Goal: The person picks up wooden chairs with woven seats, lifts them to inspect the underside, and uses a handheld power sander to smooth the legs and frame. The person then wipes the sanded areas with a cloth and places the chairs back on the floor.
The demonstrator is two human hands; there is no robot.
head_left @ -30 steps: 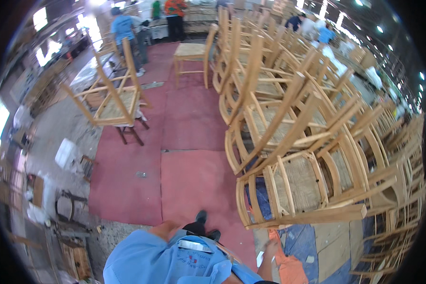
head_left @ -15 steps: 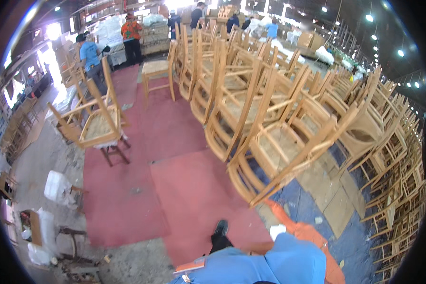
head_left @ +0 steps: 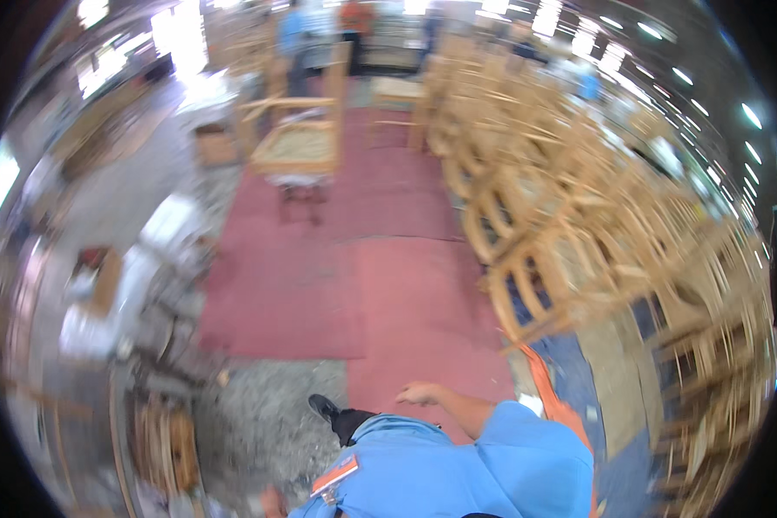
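Hanging free, one right hand (head_left: 421, 394) loosely open with empty grip, one lone chair (head_left: 298, 138), left hand unseen

Red mats (head_left: 406, 259) on grey floor (head_left: 259, 414); stacked wooden chairs (head_left: 578, 250) at right.

right hand (head_left: 420, 394) empty, fingers loose

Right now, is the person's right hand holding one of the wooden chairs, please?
No, the right hand hangs empty over the red mat, apart from the stacked wooden chairs.
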